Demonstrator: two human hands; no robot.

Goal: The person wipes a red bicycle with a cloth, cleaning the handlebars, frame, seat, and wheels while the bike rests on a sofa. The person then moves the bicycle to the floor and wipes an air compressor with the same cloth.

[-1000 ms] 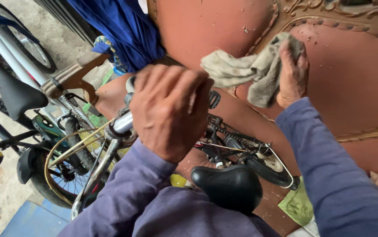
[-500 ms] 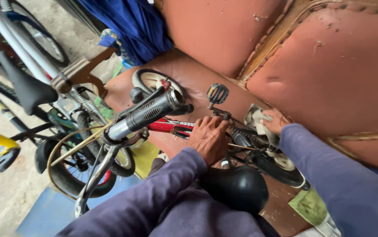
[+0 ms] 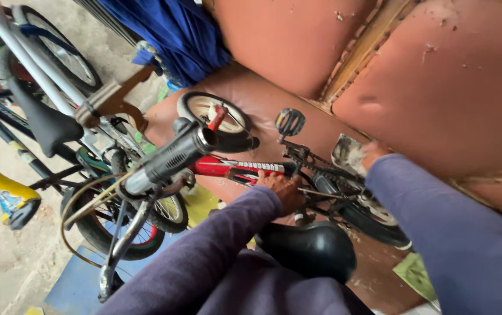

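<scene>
A small red children's bicycle (image 3: 233, 168) leans against a worn brown-red sofa (image 3: 449, 87). My left hand (image 3: 283, 188) grips the red frame tube just ahead of the black saddle (image 3: 309, 248). My right hand (image 3: 370, 154) presses a dirty grey rag (image 3: 347, 154) against the bike near the rear wheel (image 3: 373, 216) and chain. The black handlebar grip (image 3: 172, 157) sticks out toward me, free of both hands. A black pedal (image 3: 290, 122) points up by the sofa seat.
Another bicycle with a black saddle (image 3: 44, 122) and a white frame (image 3: 29, 58) stands at the left. A yellow seat (image 3: 9, 192) shows at the far left. Blue cloth (image 3: 175, 35) hangs over the sofa end. A blue mat (image 3: 79, 286) lies on the concrete floor.
My left hand let go of the handlebar grip and came down onto the red frame. My right hand brought the rag from the sofa back down to the bike's rear.
</scene>
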